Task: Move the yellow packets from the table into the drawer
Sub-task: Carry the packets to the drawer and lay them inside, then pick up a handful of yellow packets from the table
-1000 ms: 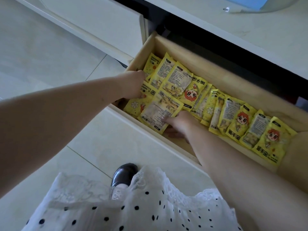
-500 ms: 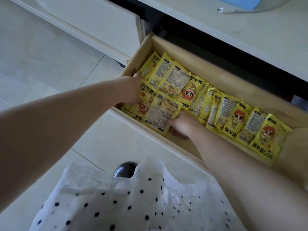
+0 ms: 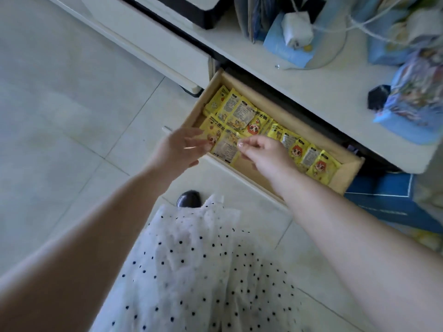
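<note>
Pale grey floor tiles [image 3: 79, 121] fill the left and lower part of the view, crossed by thin grout lines. A white table [image 3: 318, 92] runs across the top right, and under its edge a light wooden drawer [image 3: 345, 174] stands pulled out over the floor. The yellow packets [image 3: 242, 116] lie inside the drawer in overlapping rows, from its left end to near its right end, some showing a red-haired cartoon face, others a printed back.

On the table sit a white box [image 3: 297, 28] with cords, a blue packet [image 3: 285, 52] beneath it, and a bright printed bag [image 3: 419, 92] at the right edge. A blue box [image 3: 388, 200] stands on the floor below the drawer's right end.

Both hands hover over the drawer's left half. The left hand [image 3: 175, 152] has its fingers spread and straight, holding nothing. The right hand [image 3: 266, 152] has loosely curled fingers, also holding nothing.

A polka-dot white skirt [image 3: 191, 271] hides the floor below, with only the tip of a black shoe [image 3: 188, 200] showing. The hands blur slightly, and whether either fingertip touches a packet cannot be told.
</note>
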A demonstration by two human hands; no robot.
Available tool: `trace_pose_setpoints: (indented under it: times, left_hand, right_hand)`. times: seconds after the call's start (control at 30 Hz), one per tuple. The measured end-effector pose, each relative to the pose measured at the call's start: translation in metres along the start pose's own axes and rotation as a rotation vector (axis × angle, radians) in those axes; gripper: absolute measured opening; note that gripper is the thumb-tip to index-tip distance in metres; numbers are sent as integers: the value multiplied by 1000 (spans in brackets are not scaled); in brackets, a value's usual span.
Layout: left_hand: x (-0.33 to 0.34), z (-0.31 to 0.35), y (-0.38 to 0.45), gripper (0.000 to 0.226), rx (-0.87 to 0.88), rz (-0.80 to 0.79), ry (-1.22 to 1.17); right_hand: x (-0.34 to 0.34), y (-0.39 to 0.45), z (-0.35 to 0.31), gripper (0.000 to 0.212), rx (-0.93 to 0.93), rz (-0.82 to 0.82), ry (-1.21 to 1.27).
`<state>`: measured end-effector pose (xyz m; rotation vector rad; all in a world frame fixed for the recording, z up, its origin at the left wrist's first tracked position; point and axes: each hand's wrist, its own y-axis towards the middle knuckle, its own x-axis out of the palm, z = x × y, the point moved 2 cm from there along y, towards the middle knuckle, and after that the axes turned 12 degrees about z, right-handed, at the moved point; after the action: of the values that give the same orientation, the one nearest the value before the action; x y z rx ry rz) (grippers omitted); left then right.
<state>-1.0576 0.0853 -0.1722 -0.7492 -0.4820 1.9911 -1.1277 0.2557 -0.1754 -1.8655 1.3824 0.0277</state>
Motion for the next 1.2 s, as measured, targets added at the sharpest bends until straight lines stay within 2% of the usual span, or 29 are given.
trace_pose_setpoints:
  times: [0.27, 0.53, 0.7, 0.9, 1.03, 1.2]
  left_hand:
    - [-108, 7, -163, 31, -144, 183, -259]
    - [-198, -58, -348, 35, -284, 453, -619]
    - [-263, -114, -456, 34, -327, 697, -791]
    - [-330, -204, -570, 31, -356, 981, -901]
    - [-365, -283, -650, 28, -430, 1164, -1019]
    - [-388, -378, -726, 23, -544, 1292, -1160]
  right_hand:
    - [-10, -152, -92, 4, -100, -141, -100]
    - [33, -318, -133, 7, -290, -409, -352]
    - [99, -425, -134, 9, -390, -602, -494]
    - [210, -555, -110, 8, -535, -820, -656]
    - [287, -657, -74, 11, -609, -983, -760]
    - [363, -756, -24, 14, -700, -1119, -930]
